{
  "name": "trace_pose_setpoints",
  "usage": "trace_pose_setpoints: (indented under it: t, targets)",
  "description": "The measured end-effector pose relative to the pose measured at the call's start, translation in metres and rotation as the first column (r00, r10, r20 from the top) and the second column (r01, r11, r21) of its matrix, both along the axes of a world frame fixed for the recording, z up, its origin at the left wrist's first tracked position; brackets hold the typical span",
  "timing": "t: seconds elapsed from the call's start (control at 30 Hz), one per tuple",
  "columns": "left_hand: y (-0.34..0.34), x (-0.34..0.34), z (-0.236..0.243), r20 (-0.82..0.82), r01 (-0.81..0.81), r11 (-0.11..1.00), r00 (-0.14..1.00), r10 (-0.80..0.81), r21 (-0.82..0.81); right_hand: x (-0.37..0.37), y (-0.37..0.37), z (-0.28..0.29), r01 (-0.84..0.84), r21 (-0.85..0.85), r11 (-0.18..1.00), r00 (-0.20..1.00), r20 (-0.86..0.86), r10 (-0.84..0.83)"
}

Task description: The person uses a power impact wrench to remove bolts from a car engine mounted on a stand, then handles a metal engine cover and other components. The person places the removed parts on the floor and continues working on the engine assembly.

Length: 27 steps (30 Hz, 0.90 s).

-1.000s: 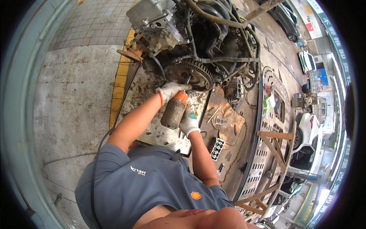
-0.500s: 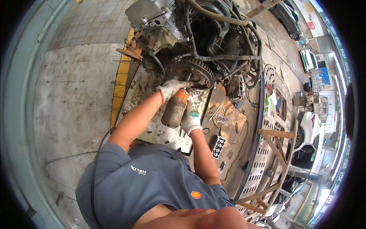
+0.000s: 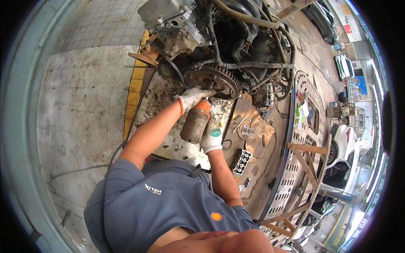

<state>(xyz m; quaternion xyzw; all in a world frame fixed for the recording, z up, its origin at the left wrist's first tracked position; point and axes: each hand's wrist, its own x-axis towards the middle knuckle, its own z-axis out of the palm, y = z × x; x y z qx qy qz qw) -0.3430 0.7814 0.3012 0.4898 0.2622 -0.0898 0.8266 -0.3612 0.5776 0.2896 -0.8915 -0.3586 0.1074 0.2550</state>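
A grimy impact wrench (image 3: 194, 127) with an orange front section points up at the toothed flywheel (image 3: 226, 87) of an engine. My right hand (image 3: 212, 134), in a white knitted glove with a green patch, is closed round the wrench on its right side; the handle itself is mostly hidden. At the tool's front end, my gloved left hand (image 3: 195, 98) wraps the nose by the socket (image 3: 211, 86), its fingers reaching toward the flywheel's middle. Whether the socket sits on a bolt is too small to tell.
Above the flywheel stands the engine (image 3: 240, 38) with hoses and a grey metal housing (image 3: 162, 13). To the right, cardboard (image 3: 257, 139) bears tools, beside a cylinder head (image 3: 242, 162). Farther right are a slotted ramp (image 3: 284, 185) and a wooden frame (image 3: 310, 148). An air hose (image 3: 110, 160) runs past my left arm.
My right hand has shifted slightly lower along the wrench. The wrench and my left hand are nearly where they were, and the view has moved a little.
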Motion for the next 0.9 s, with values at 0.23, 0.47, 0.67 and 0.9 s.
trace_pose_setpoints:
  t: [0.23,0.47,0.67,0.9]
  targets:
    - [-0.003,0.0,-0.019,0.195,-0.065,0.934,0.971,0.141,-0.35,0.008,-0.006,-0.016,-0.028,0.095,0.995,1.0,0.009,0.027]
    - [-0.007,0.008,-0.025,0.122,-0.024,0.984,0.991,0.046,-0.175,0.012,-0.004,0.006,-0.019,-0.104,0.994,0.993,-0.121,0.007]
    - [-0.004,0.009,-0.036,0.07,-0.022,0.996,0.997,0.028,-0.085,0.001,0.005,0.017,0.006,0.045,0.999,0.995,-0.104,-0.002]
    - [-0.02,0.011,-0.046,0.131,0.032,0.99,0.991,-0.014,-0.135,0.002,-0.004,0.017,0.036,-0.06,0.998,0.974,-0.22,-0.048]
